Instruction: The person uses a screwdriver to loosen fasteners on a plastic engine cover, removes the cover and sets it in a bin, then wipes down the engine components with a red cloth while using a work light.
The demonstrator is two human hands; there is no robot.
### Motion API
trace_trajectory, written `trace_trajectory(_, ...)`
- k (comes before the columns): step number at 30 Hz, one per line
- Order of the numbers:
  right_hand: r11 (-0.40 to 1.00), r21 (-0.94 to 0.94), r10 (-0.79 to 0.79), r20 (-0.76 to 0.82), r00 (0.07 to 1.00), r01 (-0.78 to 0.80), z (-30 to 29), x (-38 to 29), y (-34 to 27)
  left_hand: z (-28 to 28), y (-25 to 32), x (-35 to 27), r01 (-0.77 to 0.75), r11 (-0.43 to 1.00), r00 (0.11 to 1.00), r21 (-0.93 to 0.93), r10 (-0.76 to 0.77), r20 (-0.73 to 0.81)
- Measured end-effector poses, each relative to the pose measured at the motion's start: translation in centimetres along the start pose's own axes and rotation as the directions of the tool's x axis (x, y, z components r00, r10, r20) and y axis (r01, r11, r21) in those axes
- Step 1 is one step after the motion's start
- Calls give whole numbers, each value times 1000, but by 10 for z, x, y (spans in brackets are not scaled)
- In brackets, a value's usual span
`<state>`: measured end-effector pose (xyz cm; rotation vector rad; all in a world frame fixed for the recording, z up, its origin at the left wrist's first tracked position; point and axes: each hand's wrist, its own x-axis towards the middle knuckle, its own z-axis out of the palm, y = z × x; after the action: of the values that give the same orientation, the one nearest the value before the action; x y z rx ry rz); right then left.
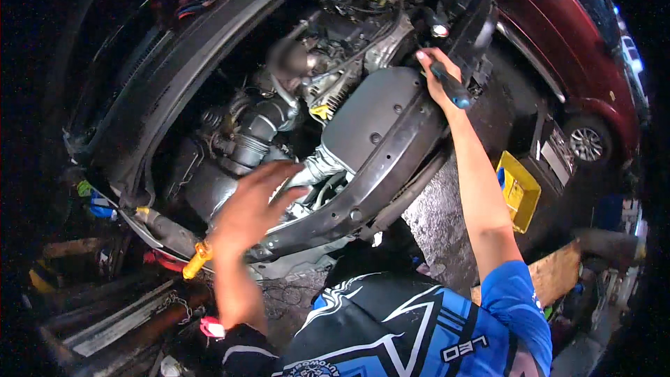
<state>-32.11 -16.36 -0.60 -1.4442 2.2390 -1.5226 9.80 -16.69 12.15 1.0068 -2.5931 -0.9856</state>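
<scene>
My left hand (pixel 251 204), blurred, has its fingers spread over the left front of a car's engine bay, by the silver-wrapped air duct (pixel 319 166). Beside that wrist is a yellow-orange handle-like object (pixel 198 262); I cannot tell if they touch. My right hand (pixel 439 76) is closed around a dark tool handle with a blue end (pixel 456 93), at the far end of the front crossmember (pixel 387 159). The tool's tip is hidden. A black plastic engine-bay cover (pixel 369 120) lies between the hands. Past the right hand shines a small lamp (pixel 439 30).
A ribbed intake hose (pixel 251 149) and a yellow dipstick handle or cap (pixel 321 111) are behind the cover. At right stand a yellow plastic bin (pixel 521 193), a tool case (pixel 557 154) and a red car (pixel 565 21). Metal bars and a chain (pixel 178 306) lie lower left.
</scene>
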Motion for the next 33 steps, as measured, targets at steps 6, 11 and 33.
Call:
trace_trajectory(6,996,-20,-88,-31,996,87,1,-2,-3,128,16,65,-214,975,931,-53,187,-314)
trace_trajectory(11,997,-45,-67,2,998,67,-1,-1,-8,162,31,131,-254,957,816,138,289,-500)
trace_trajectory(33,940,223,-280,73,957,258,-14,3,14,215,75,168,210,951,716,225,6,-698)
